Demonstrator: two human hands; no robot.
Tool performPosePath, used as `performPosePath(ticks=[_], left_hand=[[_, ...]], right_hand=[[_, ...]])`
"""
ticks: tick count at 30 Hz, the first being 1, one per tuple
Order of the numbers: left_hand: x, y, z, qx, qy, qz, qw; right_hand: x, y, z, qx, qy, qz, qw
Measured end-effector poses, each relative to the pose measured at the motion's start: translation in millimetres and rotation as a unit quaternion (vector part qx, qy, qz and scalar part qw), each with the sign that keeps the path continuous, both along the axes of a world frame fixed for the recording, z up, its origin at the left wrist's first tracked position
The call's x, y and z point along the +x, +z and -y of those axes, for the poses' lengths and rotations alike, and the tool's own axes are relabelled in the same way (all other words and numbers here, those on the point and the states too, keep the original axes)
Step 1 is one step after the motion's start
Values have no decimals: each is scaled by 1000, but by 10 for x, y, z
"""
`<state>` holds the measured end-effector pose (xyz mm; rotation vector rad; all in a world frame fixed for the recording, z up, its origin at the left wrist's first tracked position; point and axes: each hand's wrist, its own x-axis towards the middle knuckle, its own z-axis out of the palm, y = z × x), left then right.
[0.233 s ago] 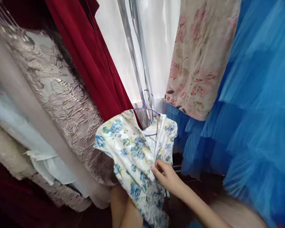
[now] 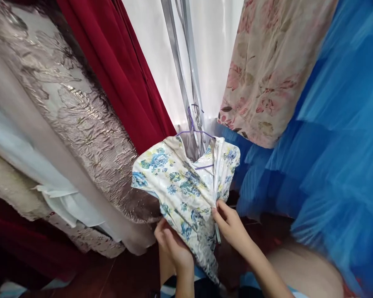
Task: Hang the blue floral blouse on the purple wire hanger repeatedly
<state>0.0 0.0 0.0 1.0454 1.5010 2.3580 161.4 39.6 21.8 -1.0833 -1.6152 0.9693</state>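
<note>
A white dress with blue and yellow flowers hangs tilted on a thin purple hanger, its open neckline upward. A white zipper strip runs down from the neck's right side, parting the cloth there. My right hand pinches the dress at the lower end of that opening, thumb and finger together; a zipper pull cannot be made out. My left hand is closed at the dress's lower left edge, thumb in front, some fingers hidden. Below it the dress narrows into bunched folds.
Silver metal poles stand before a white curtain. A dark red garment and a shiny embossed one hang left. Right are a pink-flowered garment and blue tulle. The floor is dark.
My left hand has come up to the dress's left edge. The dress and my right hand sit slightly further right and higher in view, with the right hand's pinch kept.
</note>
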Motion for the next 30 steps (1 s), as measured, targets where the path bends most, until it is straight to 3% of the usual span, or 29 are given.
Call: performPosePath(ticks=[2, 4, 6, 9, 13, 18, 23, 30], left_hand=[[23, -48, 150, -11, -15, -134, 991], [111, -44, 254, -66, -91, -262, 959], [256, -7, 281, -126, -176, -294, 931], [491, 33, 211, -160, -232, -248, 927], [655, 10, 111, -169, -274, -161, 933], [623, 34, 106, -165, -274, -124, 939], [592, 86, 125, -166, -301, -164, 925], [765, -11, 146, -144, -314, -58, 937]], right_hand=[[69, 67, 90, -5, -13, 11, 1000], [119, 165, 160, -9, -5, 25, 1000], [145, 262, 204, -10, 17, 39, 999], [152, 345, 234, -11, 35, 39, 999], [162, 307, 247, -11, 33, 11, 999], [210, 182, 256, -36, 48, -58, 996], [293, 141, 247, -50, 49, -89, 994], [373, 146, 287, -44, 14, -57, 997]])
